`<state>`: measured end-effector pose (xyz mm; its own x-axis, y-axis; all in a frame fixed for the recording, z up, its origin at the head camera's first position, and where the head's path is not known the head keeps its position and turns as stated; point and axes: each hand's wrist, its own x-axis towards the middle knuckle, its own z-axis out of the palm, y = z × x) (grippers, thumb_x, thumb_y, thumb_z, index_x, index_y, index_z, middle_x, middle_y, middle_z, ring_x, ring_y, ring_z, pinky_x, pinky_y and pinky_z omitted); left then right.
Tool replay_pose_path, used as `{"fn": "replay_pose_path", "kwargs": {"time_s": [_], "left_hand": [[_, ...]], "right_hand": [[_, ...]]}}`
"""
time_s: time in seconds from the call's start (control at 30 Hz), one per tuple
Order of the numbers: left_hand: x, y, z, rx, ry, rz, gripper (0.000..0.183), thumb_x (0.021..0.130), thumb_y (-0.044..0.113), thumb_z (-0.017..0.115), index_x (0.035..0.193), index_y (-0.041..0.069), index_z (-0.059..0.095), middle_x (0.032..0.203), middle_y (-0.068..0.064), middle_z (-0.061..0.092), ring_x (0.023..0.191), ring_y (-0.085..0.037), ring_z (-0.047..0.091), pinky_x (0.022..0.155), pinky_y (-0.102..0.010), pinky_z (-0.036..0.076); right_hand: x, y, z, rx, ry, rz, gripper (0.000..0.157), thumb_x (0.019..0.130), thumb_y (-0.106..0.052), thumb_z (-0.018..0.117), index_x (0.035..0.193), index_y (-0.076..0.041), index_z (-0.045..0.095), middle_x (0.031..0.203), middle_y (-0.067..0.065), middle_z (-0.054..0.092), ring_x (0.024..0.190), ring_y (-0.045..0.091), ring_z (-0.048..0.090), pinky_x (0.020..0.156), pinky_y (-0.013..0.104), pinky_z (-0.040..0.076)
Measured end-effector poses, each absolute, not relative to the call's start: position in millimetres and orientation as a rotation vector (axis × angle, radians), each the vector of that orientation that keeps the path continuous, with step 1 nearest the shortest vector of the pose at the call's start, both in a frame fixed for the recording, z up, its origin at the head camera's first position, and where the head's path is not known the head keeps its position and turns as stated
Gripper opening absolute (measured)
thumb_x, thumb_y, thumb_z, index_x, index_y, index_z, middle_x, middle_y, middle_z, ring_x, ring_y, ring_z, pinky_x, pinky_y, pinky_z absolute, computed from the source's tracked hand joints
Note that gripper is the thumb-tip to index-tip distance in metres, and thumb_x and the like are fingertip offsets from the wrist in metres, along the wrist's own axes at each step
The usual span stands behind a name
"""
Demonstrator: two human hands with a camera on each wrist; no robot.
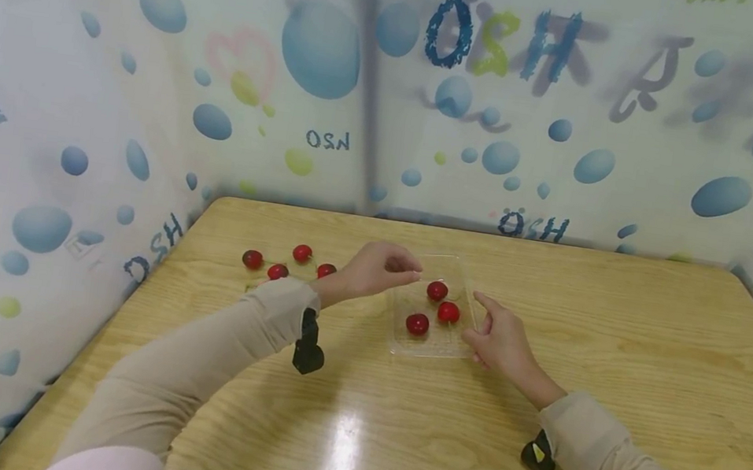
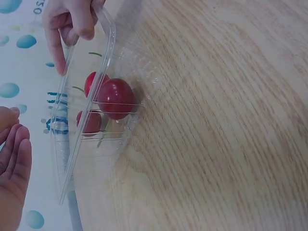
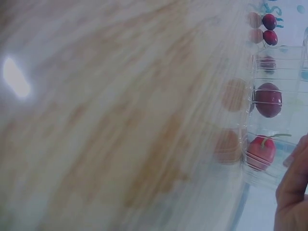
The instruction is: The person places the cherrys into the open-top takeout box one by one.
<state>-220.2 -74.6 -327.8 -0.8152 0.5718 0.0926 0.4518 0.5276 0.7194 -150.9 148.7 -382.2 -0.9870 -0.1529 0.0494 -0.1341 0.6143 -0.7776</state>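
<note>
A clear plastic container (image 1: 397, 348) stands on the wooden table with three red cherries in it: one far (image 1: 436, 291), one at the right (image 1: 448, 313) and one near (image 1: 418, 324). My right hand (image 1: 503, 345) grips the container's right side, index finger stretched along the rim. Over the container's far left edge hovers my left hand (image 1: 380, 270), thumb and fingers slightly apart, nothing seen between them. In the left wrist view the container's rim (image 2: 77, 154) lies beside that hand. Green stems show on the cherries.
Several loose cherries (image 1: 302, 254) with stems lie left of the container, partly behind my left forearm. The wooden table (image 1: 655, 343) meets a patterned wall covering (image 1: 501, 156) at the back and left. A dark band with a block (image 1: 309, 349) hangs under my left wrist.
</note>
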Motion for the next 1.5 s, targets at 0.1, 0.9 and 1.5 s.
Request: {"fn": "replay_pose_path", "kwargs": {"time_s": [0.1,0.9,1.5], "left_hand": [[-218,-77,-327,0.891,2.614,1.179,0.020,0.085,0.017,0.061,0.100,0.004,0.065,0.091,-0.002,0.065,0.082,-0.012,0.060,0.074,-0.023,0.047],[-215,-128,-320,0.685,2.672,1.327,0.021,0.084,0.018,0.061,0.099,0.004,0.064,0.088,-0.005,0.063,0.080,-0.017,0.058,0.070,-0.030,0.048],[-207,-156,-299,0.666,2.774,1.341,0.021,0.085,0.017,0.061,0.099,0.002,0.064,0.095,-0.011,0.063,0.082,-0.022,0.059,0.074,-0.034,0.048]], "right_hand": [[-151,149,-382,-0.248,2.804,-1.344,0.062,0.074,0.000,0.056,0.132,0.007,0.033,0.054,0.004,0.045,0.033,0.012,0.046,0.033,0.023,0.035],[-150,148,-381,-0.222,2.801,-1.343,0.062,0.074,0.001,0.056,0.132,0.006,0.033,0.055,0.005,0.044,0.033,0.013,0.046,0.033,0.023,0.035],[-151,148,-381,-0.217,2.783,-1.363,0.063,0.075,0.001,0.056,0.132,0.006,0.033,0.055,0.005,0.044,0.033,0.013,0.046,0.034,0.023,0.035]]}}
